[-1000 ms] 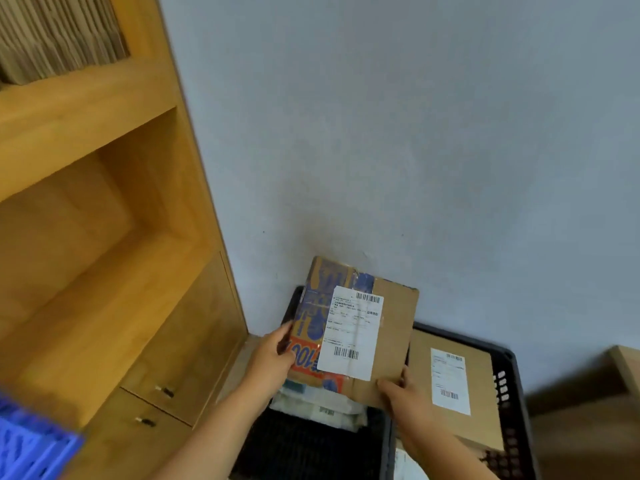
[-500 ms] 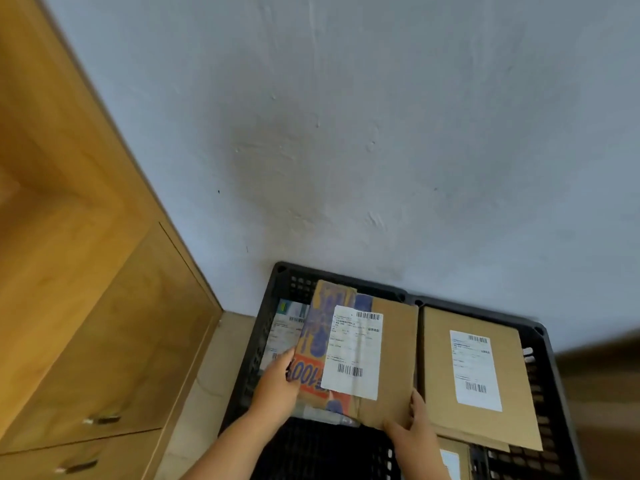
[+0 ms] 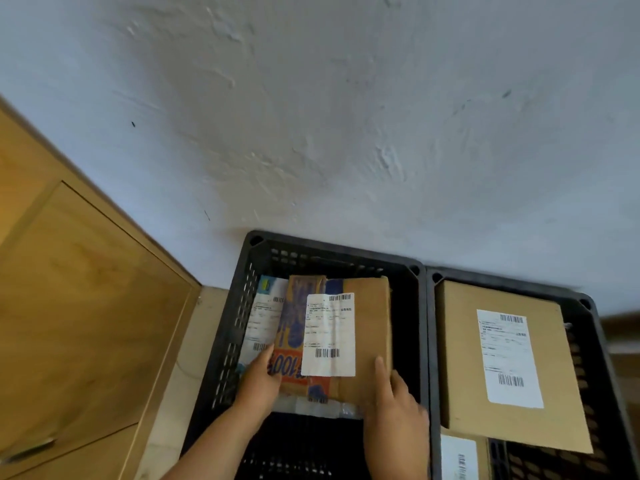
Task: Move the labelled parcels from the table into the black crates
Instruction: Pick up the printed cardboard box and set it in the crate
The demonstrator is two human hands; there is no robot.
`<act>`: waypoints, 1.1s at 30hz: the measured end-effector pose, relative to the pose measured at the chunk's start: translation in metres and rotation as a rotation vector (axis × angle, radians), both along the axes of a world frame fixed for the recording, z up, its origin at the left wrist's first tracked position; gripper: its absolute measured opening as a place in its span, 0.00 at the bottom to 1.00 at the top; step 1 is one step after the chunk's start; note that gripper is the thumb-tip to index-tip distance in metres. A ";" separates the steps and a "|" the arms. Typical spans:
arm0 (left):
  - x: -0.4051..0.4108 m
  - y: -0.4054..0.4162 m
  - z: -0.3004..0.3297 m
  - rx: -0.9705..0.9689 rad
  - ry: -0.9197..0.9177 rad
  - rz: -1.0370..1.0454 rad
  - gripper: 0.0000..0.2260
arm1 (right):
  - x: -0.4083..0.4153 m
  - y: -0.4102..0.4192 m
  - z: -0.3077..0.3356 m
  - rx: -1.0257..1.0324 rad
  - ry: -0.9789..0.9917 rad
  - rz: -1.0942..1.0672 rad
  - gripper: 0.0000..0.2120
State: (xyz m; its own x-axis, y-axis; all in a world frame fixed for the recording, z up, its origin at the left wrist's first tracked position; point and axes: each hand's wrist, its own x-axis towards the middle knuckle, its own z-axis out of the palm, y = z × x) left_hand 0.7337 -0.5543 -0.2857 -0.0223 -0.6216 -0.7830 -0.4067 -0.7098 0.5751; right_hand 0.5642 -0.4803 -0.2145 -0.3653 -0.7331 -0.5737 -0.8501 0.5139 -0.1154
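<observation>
Over the left crate (image 3: 242,306), both hands — left hand (image 3: 258,382), right hand (image 3: 398,407) — hold the parcel (image 3: 367,327).

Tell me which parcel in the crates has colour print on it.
The parcel in the left crate, held by both hands: blue and orange print runs down its left side. The big parcel in the right crate is plain brown.
</observation>
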 end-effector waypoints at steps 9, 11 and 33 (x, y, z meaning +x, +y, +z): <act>-0.003 -0.009 -0.027 -0.141 -0.005 -0.124 0.20 | -0.002 -0.026 -0.033 0.091 0.158 0.232 0.42; -0.003 -0.007 -0.032 -0.184 -0.056 -0.192 0.21 | -0.005 -0.026 -0.045 0.191 0.102 0.282 0.41; -0.008 -0.019 -0.053 -0.224 -0.581 -1.095 0.34 | -0.010 -0.032 -0.114 0.289 0.215 0.570 0.44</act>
